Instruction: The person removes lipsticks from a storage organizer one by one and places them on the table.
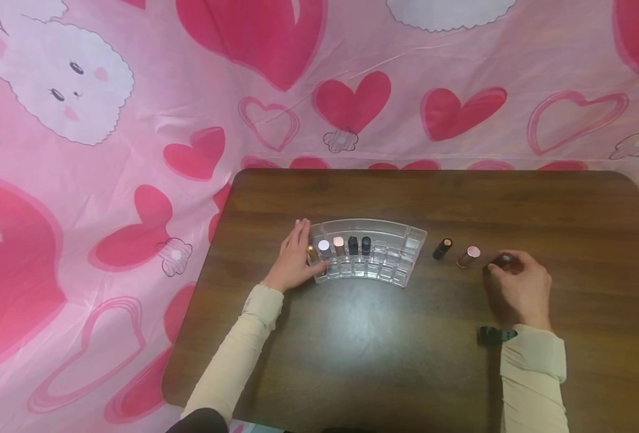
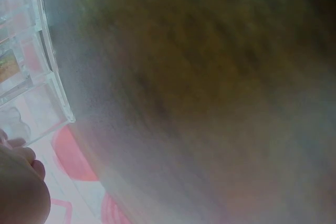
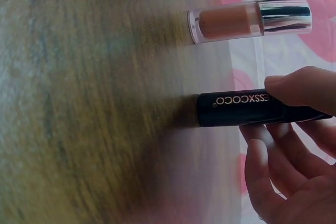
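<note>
A clear curved organizer stands on the table, with several lipstick tubes in its left part. My left hand rests on its left end, the fingers along the side and the thumb at the front; in the left wrist view the organizer shows at the left edge beside that hand. My right hand pinches a black tube between thumb and fingers. In the right wrist view this tube has lettering on its side, and the hand holds its far part.
Left of my right hand stand a tube with a shiny pink top and a black tube. A dark object lies by the right cuff. Pink heart-patterned cloth hangs behind the wooden table.
</note>
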`<state>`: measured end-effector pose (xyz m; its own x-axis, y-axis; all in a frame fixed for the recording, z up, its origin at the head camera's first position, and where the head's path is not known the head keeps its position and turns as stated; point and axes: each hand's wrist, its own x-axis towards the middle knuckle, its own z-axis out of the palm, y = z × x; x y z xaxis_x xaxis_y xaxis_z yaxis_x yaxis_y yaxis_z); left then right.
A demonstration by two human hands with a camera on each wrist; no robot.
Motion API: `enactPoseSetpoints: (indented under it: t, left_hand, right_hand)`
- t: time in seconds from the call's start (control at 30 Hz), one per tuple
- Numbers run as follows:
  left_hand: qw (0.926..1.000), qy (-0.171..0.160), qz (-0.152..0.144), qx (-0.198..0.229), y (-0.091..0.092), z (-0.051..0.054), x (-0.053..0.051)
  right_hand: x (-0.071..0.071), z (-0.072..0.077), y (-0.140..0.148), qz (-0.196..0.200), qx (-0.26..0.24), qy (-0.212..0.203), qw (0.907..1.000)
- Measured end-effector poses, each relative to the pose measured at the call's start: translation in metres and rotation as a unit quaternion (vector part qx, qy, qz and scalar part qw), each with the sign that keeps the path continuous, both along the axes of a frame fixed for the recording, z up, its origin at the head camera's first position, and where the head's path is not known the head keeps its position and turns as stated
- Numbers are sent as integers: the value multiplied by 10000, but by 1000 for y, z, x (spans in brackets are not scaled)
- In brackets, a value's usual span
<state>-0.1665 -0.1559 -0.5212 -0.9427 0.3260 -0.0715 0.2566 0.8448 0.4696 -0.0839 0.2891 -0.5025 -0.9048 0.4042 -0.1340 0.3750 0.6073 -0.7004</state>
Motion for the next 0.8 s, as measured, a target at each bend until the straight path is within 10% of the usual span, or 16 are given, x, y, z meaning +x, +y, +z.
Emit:
enactPoseSetpoints:
  t: [0.8]
  left_hand:
    - [10000, -21, -3, 1, 1, 2, 1]
  right_hand:
    - [16, 27, 11, 662, -342, -324, 9967]
